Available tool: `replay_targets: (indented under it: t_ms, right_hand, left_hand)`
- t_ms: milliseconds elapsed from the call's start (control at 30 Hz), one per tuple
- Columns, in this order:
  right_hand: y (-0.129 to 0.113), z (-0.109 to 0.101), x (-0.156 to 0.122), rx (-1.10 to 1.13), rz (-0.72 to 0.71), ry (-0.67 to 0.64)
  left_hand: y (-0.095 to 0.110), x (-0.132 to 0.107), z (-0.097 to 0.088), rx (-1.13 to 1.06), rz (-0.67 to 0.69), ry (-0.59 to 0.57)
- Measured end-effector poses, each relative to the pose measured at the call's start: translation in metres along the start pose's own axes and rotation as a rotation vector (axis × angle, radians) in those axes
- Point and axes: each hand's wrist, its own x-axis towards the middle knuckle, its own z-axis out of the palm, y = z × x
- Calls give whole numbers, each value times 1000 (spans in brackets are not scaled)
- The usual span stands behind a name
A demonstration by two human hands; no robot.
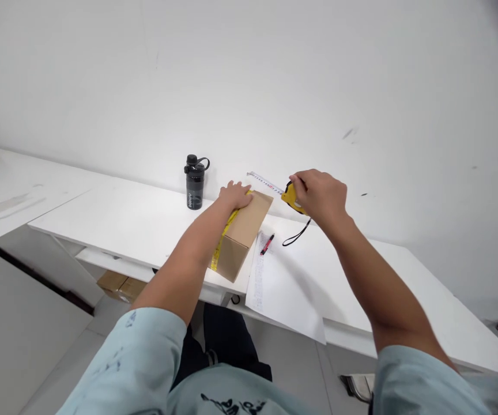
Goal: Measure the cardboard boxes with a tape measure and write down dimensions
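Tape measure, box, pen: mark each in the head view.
tape measure [291, 197], head view, on the yellow case
box [246, 225], head view, on the top face
pen [267, 244], head view, on the middle of the barrel

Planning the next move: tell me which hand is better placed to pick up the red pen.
Probably the right hand: it holds the tape measure on the side of the box where the pen lies. The left hand pins the tape on the box.
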Motion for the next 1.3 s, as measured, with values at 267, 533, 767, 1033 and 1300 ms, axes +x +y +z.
replay_targets:
  t_ms: [267, 533, 767, 1033, 1300]
  right_hand:
    - [-5, -26, -24, 15, -41, -76]
    - [-31, -35, -28, 132, -68, -132]
    - [-66, -40, -35, 196, -169, -202]
    - [-61, -44, -57, 135, -163, -142]
    - [-33, -49, -91, 93, -117, -68]
  left_hand:
    - [11, -7, -27, 83, -183, -79]
    - [-28, -35, -43, 84, -566, -162]
    - [-73, -69, -50, -220, -482, -54]
    - [-30, -65, -43, -223, -268, -90]
    - [20, -71, -6, 54, -104, -61]
